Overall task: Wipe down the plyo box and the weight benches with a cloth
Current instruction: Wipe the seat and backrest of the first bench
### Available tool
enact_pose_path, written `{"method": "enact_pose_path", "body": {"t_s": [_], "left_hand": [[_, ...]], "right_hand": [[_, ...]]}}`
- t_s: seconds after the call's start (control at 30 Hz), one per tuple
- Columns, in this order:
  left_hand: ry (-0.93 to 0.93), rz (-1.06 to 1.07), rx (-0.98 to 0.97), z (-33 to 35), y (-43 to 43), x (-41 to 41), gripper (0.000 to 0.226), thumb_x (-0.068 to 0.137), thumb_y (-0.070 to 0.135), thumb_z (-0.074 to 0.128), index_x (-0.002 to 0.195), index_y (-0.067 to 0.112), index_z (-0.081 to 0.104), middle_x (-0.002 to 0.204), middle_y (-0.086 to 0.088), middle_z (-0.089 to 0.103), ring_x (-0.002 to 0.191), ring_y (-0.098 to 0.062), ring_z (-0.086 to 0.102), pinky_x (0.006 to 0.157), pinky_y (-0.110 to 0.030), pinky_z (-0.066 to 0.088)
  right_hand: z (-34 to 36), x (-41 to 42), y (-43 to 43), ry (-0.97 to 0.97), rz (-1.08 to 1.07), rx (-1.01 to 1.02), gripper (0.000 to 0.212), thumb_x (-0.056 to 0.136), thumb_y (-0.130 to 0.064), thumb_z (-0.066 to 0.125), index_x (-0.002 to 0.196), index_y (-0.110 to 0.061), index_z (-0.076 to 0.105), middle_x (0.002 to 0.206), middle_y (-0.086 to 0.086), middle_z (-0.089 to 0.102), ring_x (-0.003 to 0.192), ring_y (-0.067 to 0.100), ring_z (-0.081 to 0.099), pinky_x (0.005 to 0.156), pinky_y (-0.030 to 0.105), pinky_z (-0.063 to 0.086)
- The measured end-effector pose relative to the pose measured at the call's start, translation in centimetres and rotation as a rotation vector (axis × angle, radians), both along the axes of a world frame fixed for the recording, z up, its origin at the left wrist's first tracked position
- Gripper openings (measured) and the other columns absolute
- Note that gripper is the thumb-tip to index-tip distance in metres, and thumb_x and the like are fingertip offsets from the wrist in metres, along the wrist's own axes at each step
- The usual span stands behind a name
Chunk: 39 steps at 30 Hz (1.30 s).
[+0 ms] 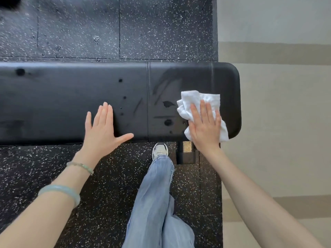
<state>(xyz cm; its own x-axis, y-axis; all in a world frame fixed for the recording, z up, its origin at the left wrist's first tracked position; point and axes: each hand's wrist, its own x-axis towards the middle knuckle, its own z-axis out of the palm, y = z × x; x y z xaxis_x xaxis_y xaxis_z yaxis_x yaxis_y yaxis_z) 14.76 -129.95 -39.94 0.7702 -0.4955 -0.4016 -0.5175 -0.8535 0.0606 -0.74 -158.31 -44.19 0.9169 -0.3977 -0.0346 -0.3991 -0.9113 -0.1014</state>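
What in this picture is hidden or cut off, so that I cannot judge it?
Head view only:
The weight bench: its left end is cut off by the frame edge.
The cloth: its middle lies hidden under the right hand.
The bench support: mostly covered by the bench above it.
The dark shape in the top left corner: blurred and cut off.

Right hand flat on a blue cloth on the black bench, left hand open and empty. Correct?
No: head view shows the cloth is white, not blue, with the right hand flat on it on the black bench, left hand open and empty.
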Motion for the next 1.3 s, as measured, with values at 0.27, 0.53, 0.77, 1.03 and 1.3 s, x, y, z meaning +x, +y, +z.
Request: {"method": "enact_pose_path", "body": {"t_s": [0.27,0.53,0.77,1.03,1.3], "left_hand": [[-0.014,-0.021,-0.003,-0.1,0.2,0.0,0.127,0.062,0.086,0.044,0.149,0.006,0.0,0.159,-0.008,-0.002,0.145,-0.02,-0.002,0.115,-0.048,-0.007],[-0.048,-0.03,-0.025,0.1,0.2,-0.1,0.124,0.065,0.085,0.046,0.149,0.006,-0.001,0.159,-0.008,-0.001,0.145,-0.021,-0.002,0.114,-0.048,-0.008],[-0.192,-0.034,-0.152,-2.2,1.2,-0.2,0.131,0.053,0.095,0.027,0.15,0.009,0.012,0.158,-0.005,0.012,0.145,-0.019,0.008,0.114,-0.047,-0.011],[-0.37,-0.054,-0.23,-3.9,1.4,-0.2,0.131,0.049,0.096,0.025,0.149,0.011,0.018,0.157,-0.001,0.017,0.144,-0.015,0.011,0.112,-0.044,-0.019],[-0.418,0.03,-0.325,-4.3,2.3,-2.2,0.121,0.057,0.093,0.026,0.145,0.01,0.03,0.152,-0.002,0.03,0.142,-0.015,0.021,0.113,-0.044,-0.015]], "right_hand": [[0.5,0.5,1.0,0.057,-0.073,0.023,0.052,0.096,-0.032,0.026,0.146,-0.018,0.033,0.152,0.011,0.03,0.141,0.027,0.025,0.112,0.045,0.007],[0.2,0.3,1.0,0.032,-0.079,-0.01,0.051,0.097,-0.033,0.026,0.146,-0.019,0.034,0.153,0.009,0.03,0.142,0.024,0.023,0.112,0.044,0.013],[-0.9,0.4,0.9,-0.173,-0.064,-0.066,0.048,0.094,-0.032,0.031,0.137,-0.018,0.048,0.144,0.01,0.044,0.135,0.024,0.039,0.107,0.044,0.022],[-0.8,2.2,4.2,-0.171,-0.04,-0.018,0.07,0.086,-0.049,0.004,0.145,-0.026,0.034,0.155,0.003,0.027,0.144,0.017,0.018,0.112,0.04,0.005],[0.3,9.2,15.0,-0.055,0.289,0.005,0.06,0.093,-0.04,0.008,0.149,-0.026,0.023,0.158,0.004,0.017,0.145,0.019,0.012,0.113,0.046,0.007]]}}
